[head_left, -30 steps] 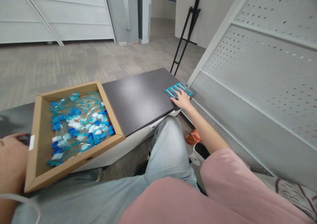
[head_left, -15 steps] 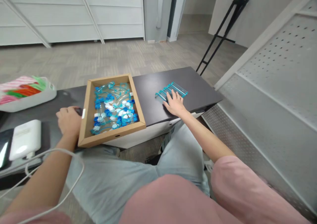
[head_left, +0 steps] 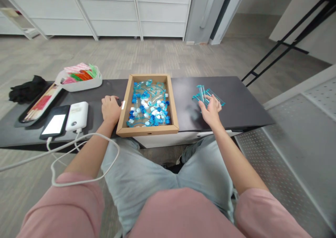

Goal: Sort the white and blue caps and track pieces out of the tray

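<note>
My right hand (head_left: 212, 112) is closed on a clear plastic tube (head_left: 202, 93) with light-blue ends, tilted up off the dark tabletop. Under and behind those fingers lie more clear tubes (head_left: 219, 97) of the same kind, partly covered by the hand. Left of them stands a shallow cardboard box (head_left: 174, 108). Inside it are curved clear tubes (head_left: 157, 97) with blue edges and a heap of small blue and white connector pieces (head_left: 157, 112). My left hand (head_left: 110, 109) rests on the table against the box's left side, thumb and fingers apart around a small dark patch I cannot make out.
On the left are a white power bank (head_left: 77, 116) with cables, a phone (head_left: 54, 123), a dark tray of sticks (head_left: 39, 106), a white basket of colourful strips (head_left: 82, 85) and a black cloth bundle (head_left: 27, 89). A white cable (head_left: 115, 157) loops over my left arm.
My right hand lay spread over the row of tubes; now it has one tube lifted and tilted up. My left hand stays beside the box. The view has swung left.
</note>
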Available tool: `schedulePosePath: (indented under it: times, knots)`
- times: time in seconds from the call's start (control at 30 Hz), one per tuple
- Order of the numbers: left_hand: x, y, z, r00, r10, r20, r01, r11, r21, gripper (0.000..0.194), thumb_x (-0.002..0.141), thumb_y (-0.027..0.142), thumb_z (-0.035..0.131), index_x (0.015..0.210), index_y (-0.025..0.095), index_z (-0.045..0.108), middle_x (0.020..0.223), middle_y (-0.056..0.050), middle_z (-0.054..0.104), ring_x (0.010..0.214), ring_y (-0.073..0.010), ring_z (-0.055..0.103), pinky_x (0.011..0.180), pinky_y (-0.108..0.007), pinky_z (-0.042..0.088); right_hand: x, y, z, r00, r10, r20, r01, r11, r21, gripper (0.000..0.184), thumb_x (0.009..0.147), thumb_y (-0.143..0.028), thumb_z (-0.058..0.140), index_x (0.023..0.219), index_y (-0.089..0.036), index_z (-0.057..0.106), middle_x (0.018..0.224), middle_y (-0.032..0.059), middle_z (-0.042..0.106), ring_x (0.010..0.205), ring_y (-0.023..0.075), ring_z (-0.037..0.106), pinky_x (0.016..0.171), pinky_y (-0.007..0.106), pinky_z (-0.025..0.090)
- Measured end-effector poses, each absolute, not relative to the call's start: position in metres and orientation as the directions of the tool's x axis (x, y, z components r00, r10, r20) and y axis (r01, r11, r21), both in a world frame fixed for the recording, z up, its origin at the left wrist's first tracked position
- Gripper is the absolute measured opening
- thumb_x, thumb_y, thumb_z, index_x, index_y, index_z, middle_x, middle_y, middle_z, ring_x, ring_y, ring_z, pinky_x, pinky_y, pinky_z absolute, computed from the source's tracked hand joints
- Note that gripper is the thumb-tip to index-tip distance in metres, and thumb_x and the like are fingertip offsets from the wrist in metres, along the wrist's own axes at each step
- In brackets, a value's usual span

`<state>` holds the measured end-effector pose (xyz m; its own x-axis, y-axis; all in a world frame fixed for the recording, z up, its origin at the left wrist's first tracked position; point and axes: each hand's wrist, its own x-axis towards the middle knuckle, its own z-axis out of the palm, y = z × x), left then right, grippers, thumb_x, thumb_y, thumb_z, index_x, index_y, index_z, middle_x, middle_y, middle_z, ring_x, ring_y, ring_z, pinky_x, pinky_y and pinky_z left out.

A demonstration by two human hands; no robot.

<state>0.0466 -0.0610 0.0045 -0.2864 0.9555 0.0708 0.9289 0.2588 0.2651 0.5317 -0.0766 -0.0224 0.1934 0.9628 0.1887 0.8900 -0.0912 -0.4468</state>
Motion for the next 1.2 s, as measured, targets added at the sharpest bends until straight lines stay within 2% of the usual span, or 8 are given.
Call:
schedulePosePath:
  times: [0.1, 0.3, 0.47, 0.57, 0.67, 0.83, 1.03, 1.2]
  knots:
    - [0.046, -0.061, 0.003, -0.284, 0.956, 0.078, 0.927, 0.252, 0.276, 0.049, 0.121, 0.035, 0.059, 0.158, 0.004, 0.068, 0.167, -0.033, 0.062, 0.158, -0.0452, 0.053, 0.132, -0.059, 0.050, 0.507, -0.077, -0.005, 0.057, 0.965, 0.255, 0.891, 0.066, -0.450, 0.063, 0.121, -0.058, 0.049, 0.179, -0.036, 0.063, 0.173, 0.0194, 0.073, 0.166, 0.0502, 0.058, 0.134, 0.074, 0.047]
    - [0.044, -0.063, -0.004, -0.279, 0.948, 0.152, 0.919, 0.217, 0.329, 0.043, 0.119, 0.033, 0.059, 0.149, 0.004, 0.071, 0.163, -0.032, 0.067, 0.155, -0.0427, 0.055, 0.127, -0.056, 0.049, 0.405, -0.076, 0.028, -0.451, 0.865, 0.222, 0.732, 0.500, -0.462, 0.052, 0.118, -0.054, 0.072, 0.165, -0.033, 0.079, 0.152, 0.0136, 0.086, 0.147, 0.0446, 0.069, 0.130, 0.062, 0.046]
    - [0.044, -0.062, -0.005, -0.267, 0.950, 0.163, 0.931, 0.211, 0.298, 0.046, 0.120, 0.037, 0.057, 0.149, 0.006, 0.073, 0.162, -0.032, 0.068, 0.156, -0.0446, 0.058, 0.128, -0.057, 0.052, 0.354, -0.072, 0.034, -0.634, 0.751, 0.185, 0.617, 0.635, -0.464, 0.058, 0.116, -0.060, 0.081, 0.169, -0.035, 0.078, 0.151, 0.0119, 0.087, 0.147, 0.0428, 0.069, 0.131, 0.057, 0.044]
    - [0.047, -0.060, -0.004, -0.296, 0.943, 0.148, 0.933, 0.253, 0.257, 0.045, 0.116, 0.037, 0.058, 0.149, 0.011, 0.073, 0.163, -0.032, 0.068, 0.158, -0.0474, 0.060, 0.130, -0.057, 0.055, 0.379, -0.065, 0.033, -0.534, 0.814, 0.227, 0.691, 0.575, -0.438, 0.055, 0.120, -0.059, 0.073, 0.169, -0.035, 0.078, 0.157, 0.0128, 0.084, 0.150, 0.0440, 0.068, 0.132, 0.060, 0.043]
    - [0.049, -0.059, -0.003, -0.318, 0.935, 0.155, 0.929, 0.275, 0.246, 0.043, 0.112, 0.035, 0.060, 0.149, 0.016, 0.073, 0.163, -0.031, 0.070, 0.157, -0.0493, 0.060, 0.130, -0.060, 0.056, 0.442, -0.057, 0.024, -0.303, 0.918, 0.257, 0.841, 0.384, -0.381, 0.053, 0.119, -0.054, 0.065, 0.166, -0.032, 0.080, 0.163, 0.0175, 0.079, 0.153, 0.0484, 0.066, 0.133, 0.068, 0.044]
    - [0.052, -0.059, -0.002, -0.314, 0.939, 0.142, 0.929, 0.272, 0.251, 0.045, 0.111, 0.034, 0.059, 0.150, 0.016, 0.072, 0.164, -0.032, 0.069, 0.158, -0.0502, 0.059, 0.132, -0.061, 0.057, 0.541, -0.061, -0.010, -0.030, 0.977, 0.210, 0.965, 0.083, -0.251, 0.071, 0.109, -0.056, 0.072, 0.175, -0.031, 0.075, 0.180, 0.0228, 0.070, 0.162, 0.0601, 0.061, 0.130, 0.082, 0.050]
    - [0.054, -0.059, 0.000, -0.321, 0.936, 0.142, 0.926, 0.278, 0.254, 0.045, 0.110, 0.030, 0.058, 0.149, 0.014, 0.073, 0.164, -0.034, 0.069, 0.159, -0.0513, 0.060, 0.132, -0.062, 0.057, 0.556, -0.072, -0.038, 0.013, 0.981, 0.193, 0.978, 0.028, -0.205, 0.061, 0.118, -0.040, 0.050, 0.169, -0.030, 0.083, 0.186, 0.0188, 0.067, 0.157, 0.0520, 0.072, 0.129, 0.074, 0.060]
    - [0.055, -0.060, 0.002, -0.322, 0.937, 0.133, 0.926, 0.283, 0.249, 0.045, 0.112, 0.031, 0.057, 0.150, 0.012, 0.073, 0.165, -0.035, 0.068, 0.160, -0.0514, 0.060, 0.132, -0.062, 0.056, 0.548, -0.060, -0.040, 0.061, 0.975, 0.212, 0.948, 0.010, -0.317, 0.062, 0.120, -0.042, 0.046, 0.165, -0.032, 0.087, 0.180, 0.0188, 0.073, 0.159, 0.0489, 0.072, 0.130, 0.071, 0.061]
